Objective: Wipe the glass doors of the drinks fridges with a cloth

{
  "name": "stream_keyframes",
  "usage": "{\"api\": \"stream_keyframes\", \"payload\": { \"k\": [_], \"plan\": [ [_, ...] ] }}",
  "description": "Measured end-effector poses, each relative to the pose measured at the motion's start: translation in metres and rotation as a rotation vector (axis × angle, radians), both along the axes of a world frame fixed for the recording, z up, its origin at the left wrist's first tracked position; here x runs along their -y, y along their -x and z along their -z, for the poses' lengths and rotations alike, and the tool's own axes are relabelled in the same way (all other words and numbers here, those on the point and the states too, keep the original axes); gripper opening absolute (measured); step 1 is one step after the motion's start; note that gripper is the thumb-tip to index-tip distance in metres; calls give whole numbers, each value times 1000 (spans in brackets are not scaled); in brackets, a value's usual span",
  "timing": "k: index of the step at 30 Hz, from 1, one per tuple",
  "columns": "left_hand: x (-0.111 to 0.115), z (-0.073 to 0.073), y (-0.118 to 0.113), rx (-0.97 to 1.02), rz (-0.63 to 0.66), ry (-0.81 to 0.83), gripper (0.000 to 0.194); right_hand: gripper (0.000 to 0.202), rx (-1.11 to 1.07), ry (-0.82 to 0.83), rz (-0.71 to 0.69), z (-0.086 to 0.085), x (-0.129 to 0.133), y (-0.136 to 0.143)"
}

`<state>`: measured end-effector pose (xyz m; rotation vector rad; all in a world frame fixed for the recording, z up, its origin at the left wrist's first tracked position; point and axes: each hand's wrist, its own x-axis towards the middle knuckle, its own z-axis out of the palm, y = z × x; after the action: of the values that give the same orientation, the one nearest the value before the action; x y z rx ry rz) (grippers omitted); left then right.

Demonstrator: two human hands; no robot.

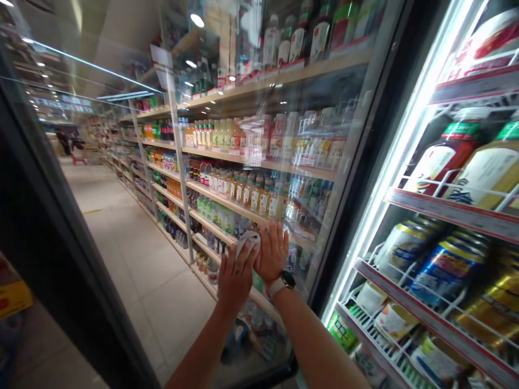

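A glass door [263,102] stands open in front of me, and both my hands are up against its pane. My left hand [237,273] presses a crumpled whitish cloth [249,237] to the glass, its fingers lying over the cloth's lower part. Right beside it, my right hand [272,251] lies flat on the pane with fingers stretched out, close to the cloth's right edge. A watch [287,279] with a pale band is on my right wrist. Part of the cloth is hidden under the left fingers.
At right is a lit fridge interior with wire shelves [454,210] of bottles and cans [446,265]. The door's dark frame [97,270] runs down the left. Through the glass, store shelves [231,202] hold rows of bottles along a tiled aisle [121,237].
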<state>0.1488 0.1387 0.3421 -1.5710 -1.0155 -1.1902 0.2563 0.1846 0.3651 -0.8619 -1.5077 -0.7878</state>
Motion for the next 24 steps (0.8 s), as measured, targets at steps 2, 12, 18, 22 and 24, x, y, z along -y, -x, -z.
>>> {"api": "stream_keyframes", "payload": {
  "k": [2, 12, 18, 22, 24],
  "plan": [
    [5, -7, 18, -34, -35, -7, 55, 65, 9, 16, -7, -1, 1, -1],
    [36, -17, 110, 306, -140, -78, 66, 67, 3, 51, -35, -2, 9, 0],
    [8, -13, 42, 298, -66, -47, 62, 65, -4, 54, -19, -2, 7, 3],
    [-6, -7, 6, 58, -25, -22, 56, 62, 2, 15, -2, -2, 2, 2],
    [-6, -7, 8, -16, -11, -9, 52, 62, 8, 17, 10, -2, 0, 1]
  ]
}}
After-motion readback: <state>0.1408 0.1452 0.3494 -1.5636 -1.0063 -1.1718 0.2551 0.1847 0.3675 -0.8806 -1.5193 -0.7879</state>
